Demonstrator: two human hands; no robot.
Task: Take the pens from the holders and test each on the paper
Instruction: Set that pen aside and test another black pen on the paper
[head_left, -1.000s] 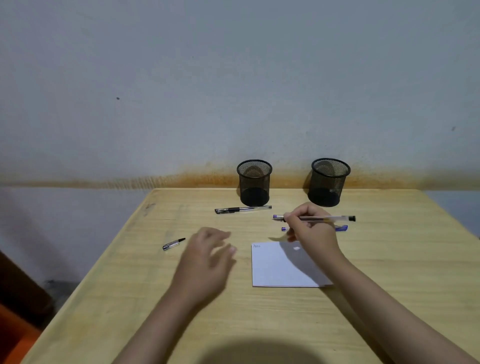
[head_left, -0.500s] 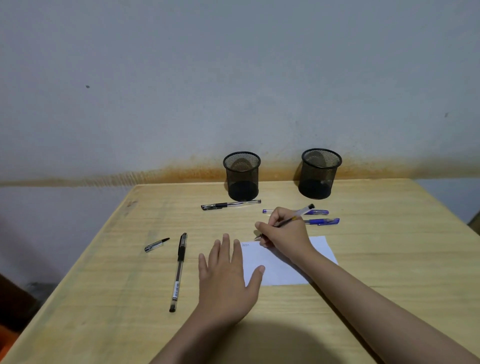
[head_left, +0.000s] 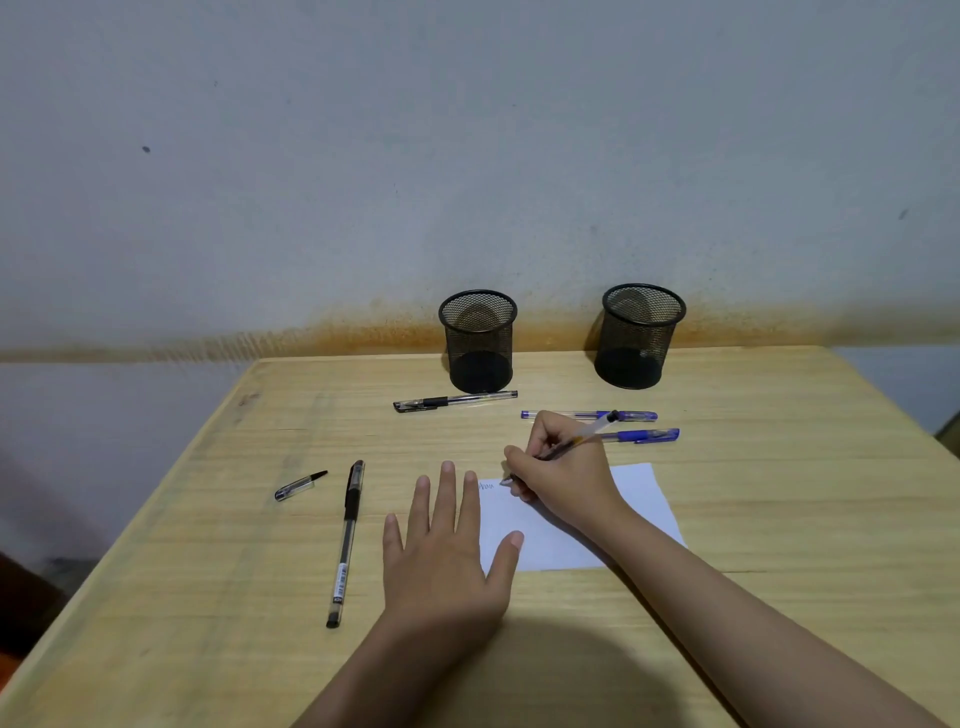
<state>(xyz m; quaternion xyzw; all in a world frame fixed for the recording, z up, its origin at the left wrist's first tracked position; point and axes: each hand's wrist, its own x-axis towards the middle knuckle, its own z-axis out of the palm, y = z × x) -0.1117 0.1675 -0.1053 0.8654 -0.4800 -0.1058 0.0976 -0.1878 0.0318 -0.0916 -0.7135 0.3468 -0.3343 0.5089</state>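
Observation:
My right hand (head_left: 561, 475) grips a clear pen (head_left: 597, 428) with its tip on the top left corner of the white paper (head_left: 639, 499), beside a short scribble. My left hand (head_left: 449, 551) lies flat with spread fingers on the table, its thumb and fingertips on the paper's left edge. Two black mesh holders (head_left: 478, 340) (head_left: 640, 335) stand at the back. A black pen (head_left: 454, 401) lies in front of the left holder. Two blue pens (head_left: 566, 414) (head_left: 647, 435) lie behind my right hand. Another black pen (head_left: 347, 540) and a loose cap (head_left: 300, 486) lie to the left.
The wooden table (head_left: 779, 519) ends on the left at a slanting edge (head_left: 130, 525) and meets a stained grey wall (head_left: 311, 182) at the back.
My right hand turned the pen from level to writing angle and lowered its tip onto the paper. My left hand settled flat at the paper's left edge. The camera tilted down.

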